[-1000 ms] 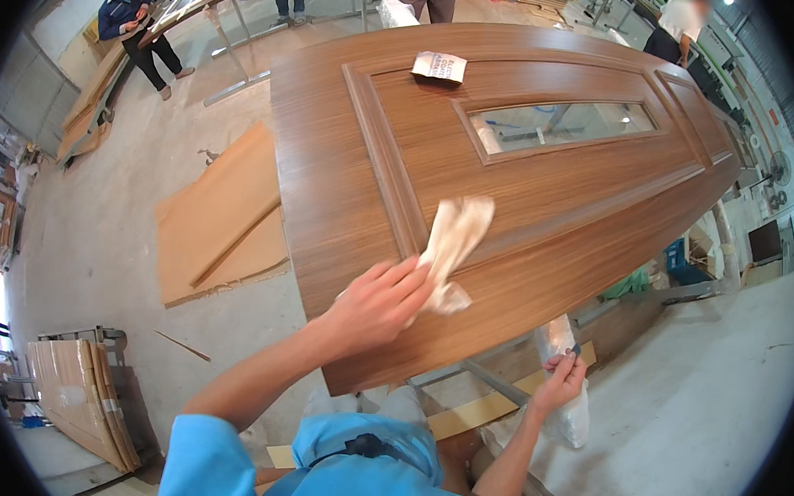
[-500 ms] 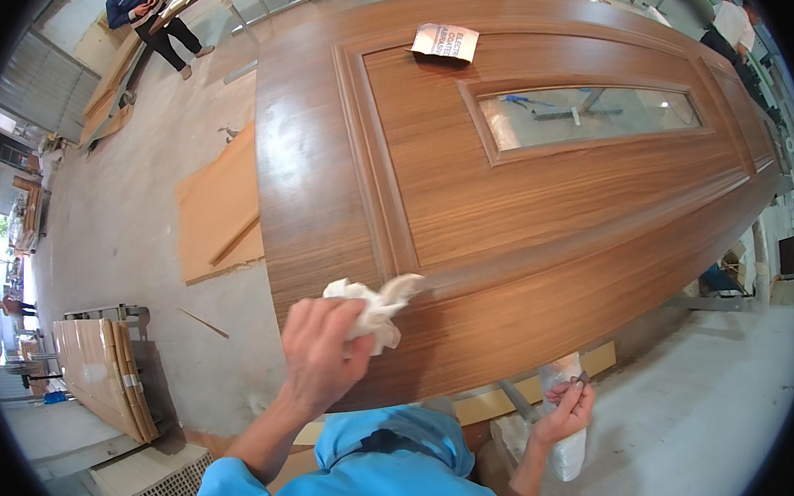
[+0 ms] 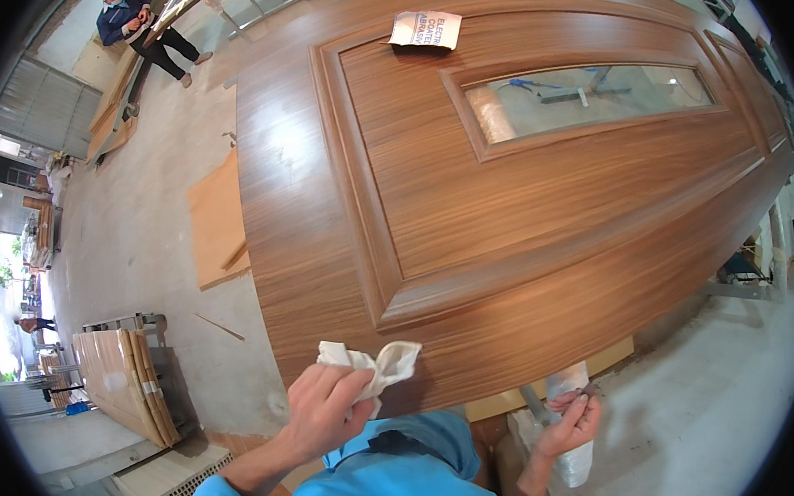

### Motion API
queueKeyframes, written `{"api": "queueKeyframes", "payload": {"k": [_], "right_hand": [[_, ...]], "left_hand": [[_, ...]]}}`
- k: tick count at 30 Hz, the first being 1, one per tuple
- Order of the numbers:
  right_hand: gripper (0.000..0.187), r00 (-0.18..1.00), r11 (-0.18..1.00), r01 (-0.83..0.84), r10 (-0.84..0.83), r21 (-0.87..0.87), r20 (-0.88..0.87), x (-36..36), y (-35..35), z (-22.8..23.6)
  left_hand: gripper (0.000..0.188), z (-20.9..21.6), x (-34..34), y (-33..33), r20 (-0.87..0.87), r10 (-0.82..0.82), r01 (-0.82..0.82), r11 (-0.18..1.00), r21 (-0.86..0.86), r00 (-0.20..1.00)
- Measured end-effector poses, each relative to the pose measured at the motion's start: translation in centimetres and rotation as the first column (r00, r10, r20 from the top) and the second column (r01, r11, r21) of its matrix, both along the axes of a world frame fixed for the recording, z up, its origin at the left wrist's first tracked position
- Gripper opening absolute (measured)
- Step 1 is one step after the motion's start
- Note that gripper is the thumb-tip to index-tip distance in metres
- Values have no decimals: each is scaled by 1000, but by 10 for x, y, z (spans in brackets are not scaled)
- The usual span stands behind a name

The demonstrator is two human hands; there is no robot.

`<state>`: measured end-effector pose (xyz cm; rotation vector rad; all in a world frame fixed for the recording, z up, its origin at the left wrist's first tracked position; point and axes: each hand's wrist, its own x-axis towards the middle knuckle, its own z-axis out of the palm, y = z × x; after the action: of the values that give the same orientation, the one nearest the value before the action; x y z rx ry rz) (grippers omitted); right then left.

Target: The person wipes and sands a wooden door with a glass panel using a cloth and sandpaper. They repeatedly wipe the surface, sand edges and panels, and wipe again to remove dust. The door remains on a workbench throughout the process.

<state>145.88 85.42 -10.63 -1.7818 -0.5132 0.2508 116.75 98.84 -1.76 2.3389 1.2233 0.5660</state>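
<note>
A white cloth (image 3: 394,364), crumpled, is gripped by my left hand (image 3: 328,407) at the near left corner of a large brown wood-grain door (image 3: 319,334). One end of the cloth sticks out to the right of my fingers over the door's surface. My right hand (image 3: 572,427) hangs beyond the door's near edge, its thumb and fingertips pinched together. A small dark scrap (image 3: 588,390) shows at those fingertips, too small to name. The door lies flat, with raised moulding and a long glass pane (image 3: 597,101). A folded piece of printed abrasive paper (image 3: 426,30) rests on its far part.
Under the near edge are a metal support bar (image 3: 542,407) and a plastic-wrapped roll (image 3: 575,463). A cardboard sheet (image 3: 217,223) lies on the floor to the left. Wrapped panels (image 3: 121,377) lean at lower left. A person (image 3: 138,28) stands at a far table.
My left hand with the cloth has moved off the moulding's corner, back toward the door's near edge. The view has shifted slightly. My right hand keeps its pinch, nearly in place.
</note>
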Motion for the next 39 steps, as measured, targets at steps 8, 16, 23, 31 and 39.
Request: {"api": "queueKeyframes", "payload": {"k": [8, 16, 23, 31, 39], "right_hand": [[22, 997, 993, 73, -71, 89, -25, 2, 6, -5], [25, 958, 942, 267, -236, 202, -165, -3, 21, 11], [23, 842, 783, 538, -484, 312, -238, -73, 7, 16], [20, 781, 673, 621, -490, 402, -388, -190, -2, -14], [19, 565, 408, 824, -641, 393, -520, -237, -33, -18]], "left_hand": [[60, -25, 28, -4, -298, -503, 566, 803, 186, 811], [57, -21, -14, -18, -372, -484, 590, 765, 260, 792], [51, -58, -172, 20, -61, -663, 609, 642, 465, 746], [42, -110, -140, 58, 336, -606, 417, 767, 488, 721], [44, -108, -157, 175, 251, -574, 446, 789, 423, 779]]}}
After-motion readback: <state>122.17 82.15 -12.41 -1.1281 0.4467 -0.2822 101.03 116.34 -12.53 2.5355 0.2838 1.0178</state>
